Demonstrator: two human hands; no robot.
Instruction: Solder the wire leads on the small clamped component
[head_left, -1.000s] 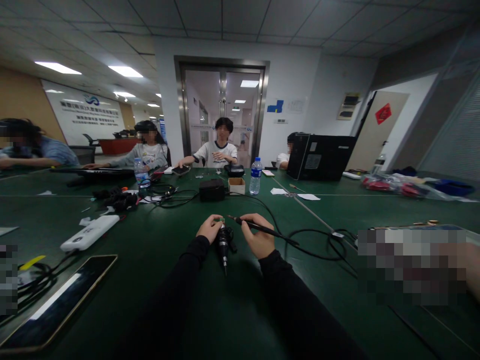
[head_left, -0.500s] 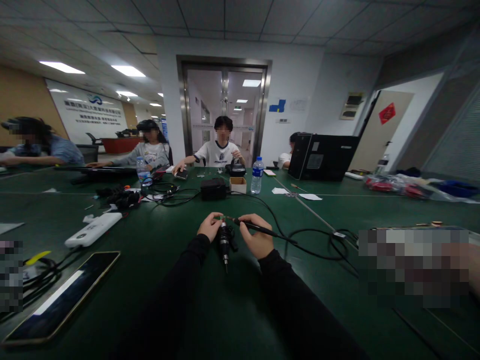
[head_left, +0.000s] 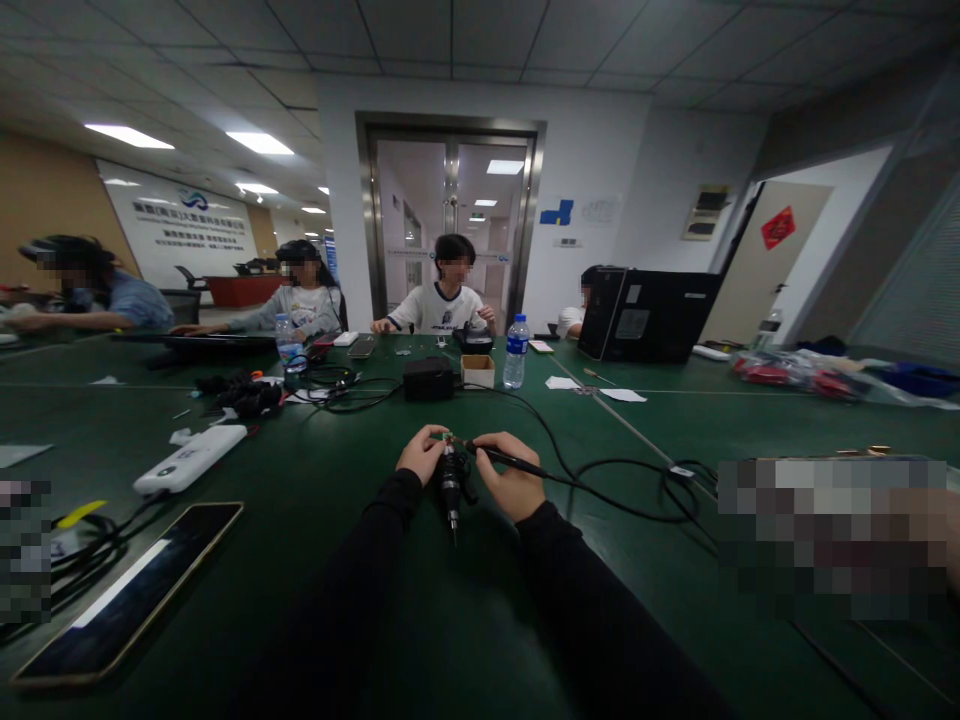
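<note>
My left hand (head_left: 422, 455) pinches a small green circuit board (head_left: 448, 436) between thumb and fingers. My right hand (head_left: 513, 475) is closed like a pen grip around a black soldering iron (head_left: 517, 461), whose tip points left at the board. I cannot tell whether the tip touches it. Between both hands a dark cylindrical tool (head_left: 450, 490) lies on the table, its thin metal point toward me and its far end at the board. The iron's black cable (head_left: 630, 503) trails off to the right.
A black box (head_left: 428, 379), an open small carton (head_left: 478, 371) and a water bottle (head_left: 516, 352) stand ahead. Left are a white power strip (head_left: 191, 460), a phone (head_left: 127, 595) and tangled cables (head_left: 330, 388). A person (head_left: 450, 295) sits opposite; a pixelated area hides things at right.
My hands hold almost the same place, with the iron's tip still at the board. The person opposite has drawn a hand back from the phone on the table.
</note>
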